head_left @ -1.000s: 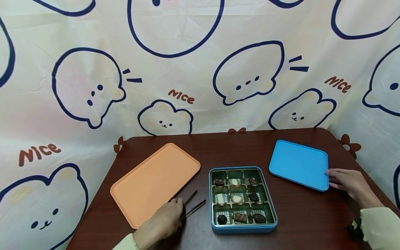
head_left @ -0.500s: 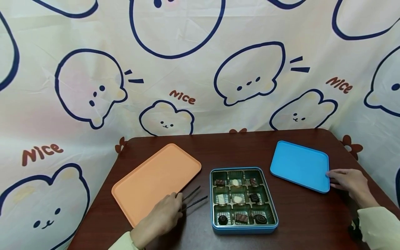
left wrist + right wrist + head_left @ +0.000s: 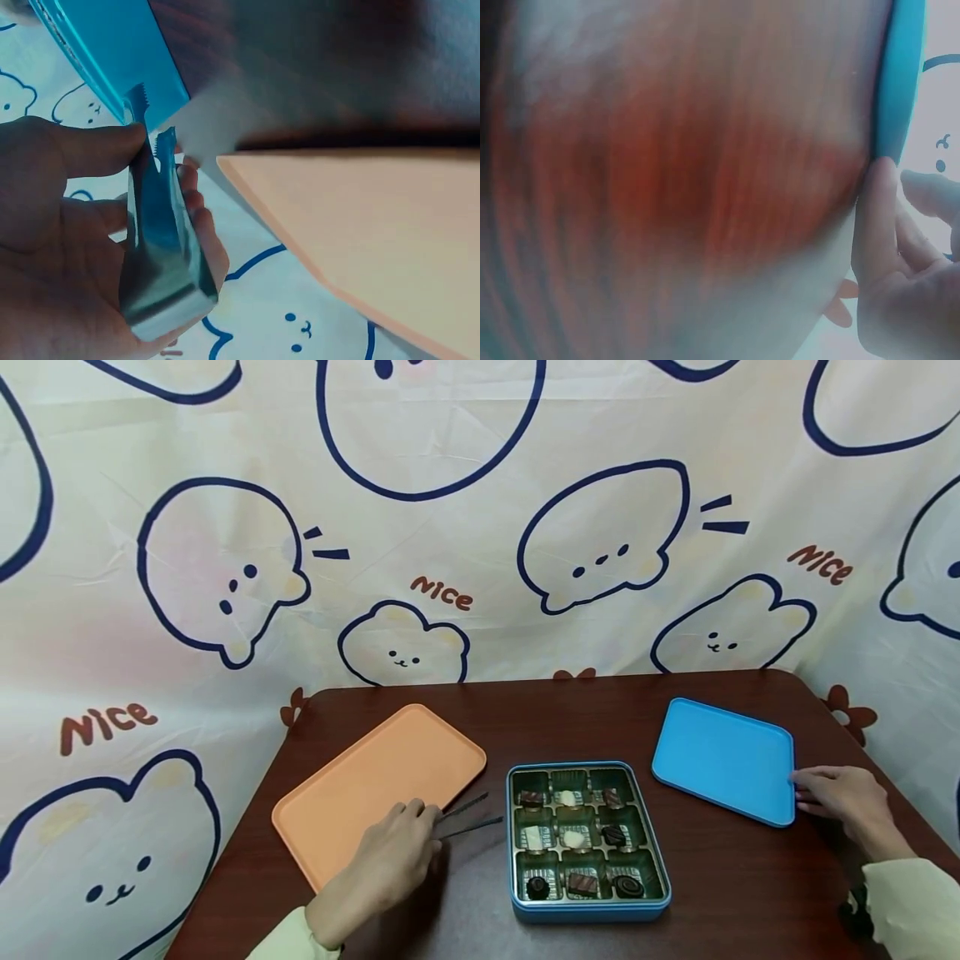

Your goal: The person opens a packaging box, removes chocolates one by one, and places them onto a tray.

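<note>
My left hand holds metal tongs between the thumb and fingers, over the near right side of the orange tray. In the head view, the two tong tips are apart and point right toward a blue tin. Inside the tin, a gold divider holds dark, brown and white chocolates, one per compartment. At the right, my right hand pinches the near right edge of a blue tray with thumb and finger. The tray lies on the table.
Everything stands on a dark brown wooden table. A white curtain printed with bear faces hangs behind it and at both sides. The tin stands between the two trays, nearer the front.
The left hand and its tongs have shifted slightly up and away from the front, with the tips now level with the tin's middle row. The right hand stays at the blue tray.
</note>
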Tool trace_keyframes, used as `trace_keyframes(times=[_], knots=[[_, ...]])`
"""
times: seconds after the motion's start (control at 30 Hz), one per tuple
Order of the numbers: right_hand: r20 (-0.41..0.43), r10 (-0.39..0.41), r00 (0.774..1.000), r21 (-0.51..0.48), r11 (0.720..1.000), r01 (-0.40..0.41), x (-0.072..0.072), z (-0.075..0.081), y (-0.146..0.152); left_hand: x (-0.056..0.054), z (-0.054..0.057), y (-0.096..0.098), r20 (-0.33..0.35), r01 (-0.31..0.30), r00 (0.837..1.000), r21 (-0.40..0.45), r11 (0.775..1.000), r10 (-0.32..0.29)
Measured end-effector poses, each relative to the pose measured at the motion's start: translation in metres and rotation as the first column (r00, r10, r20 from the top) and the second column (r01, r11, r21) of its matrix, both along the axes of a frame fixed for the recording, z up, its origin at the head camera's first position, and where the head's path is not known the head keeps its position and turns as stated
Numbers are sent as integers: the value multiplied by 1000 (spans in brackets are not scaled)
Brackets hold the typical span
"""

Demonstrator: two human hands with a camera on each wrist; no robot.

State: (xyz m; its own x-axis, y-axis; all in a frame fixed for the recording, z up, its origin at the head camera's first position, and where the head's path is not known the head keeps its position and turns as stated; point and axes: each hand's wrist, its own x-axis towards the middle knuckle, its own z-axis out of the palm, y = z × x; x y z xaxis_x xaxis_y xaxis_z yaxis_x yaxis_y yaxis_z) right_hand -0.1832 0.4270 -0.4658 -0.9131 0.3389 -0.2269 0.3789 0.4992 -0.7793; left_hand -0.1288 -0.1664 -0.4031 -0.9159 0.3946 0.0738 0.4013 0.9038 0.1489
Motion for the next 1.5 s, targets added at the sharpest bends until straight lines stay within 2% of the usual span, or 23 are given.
trace_keyframes(times=[0.13, 0.23, 0.37, 0.5, 0.7, 0.87, 0.97, 1.13, 1.3, 1.5], knots=[[-55, -10, 998, 71, 997, 14, 1, 3, -3, -3, 5, -1, -76, 1, 997, -15, 1000, -2], [-108, -20, 994, 172, 984, 39, 4, 10, -6, -4, 8, -2, -119, -2, 993, -27, 1000, -1], [-156, -54, 986, 265, 960, 94, 6, 22, -14, -6, 12, -3, -136, -6, 991, -27, 1000, 3], [-202, -49, 978, 275, 956, 104, 4, 32, -26, -8, 16, -4, -132, -17, 991, -18, 1000, 15], [-263, 53, 963, 266, 964, 19, 0, 45, -52, -12, 21, -5, -195, 3, 981, 9, 1000, -1], [-289, 200, 936, 262, 957, -124, 2, 55, -77, -15, 24, -6, -284, 33, 959, 47, 998, -18], [-235, 270, 934, 195, 954, -226, 3, 60, -94, -18, 26, -5, -319, 48, 948, 80, 996, -20], [-132, 339, 931, 12, 940, -341, 4, 68, -118, -22, 27, -4, -355, 97, 934, 138, 986, -42], [-65, 397, 916, -115, 908, -402, 8, 71, -137, -25, 30, -3, -395, 134, 917, 166, 977, -59], [26, 453, 891, -305, 853, -425, 14, 61, -154, -29, 30, -1, -390, 145, 919, 203, 968, -56]])
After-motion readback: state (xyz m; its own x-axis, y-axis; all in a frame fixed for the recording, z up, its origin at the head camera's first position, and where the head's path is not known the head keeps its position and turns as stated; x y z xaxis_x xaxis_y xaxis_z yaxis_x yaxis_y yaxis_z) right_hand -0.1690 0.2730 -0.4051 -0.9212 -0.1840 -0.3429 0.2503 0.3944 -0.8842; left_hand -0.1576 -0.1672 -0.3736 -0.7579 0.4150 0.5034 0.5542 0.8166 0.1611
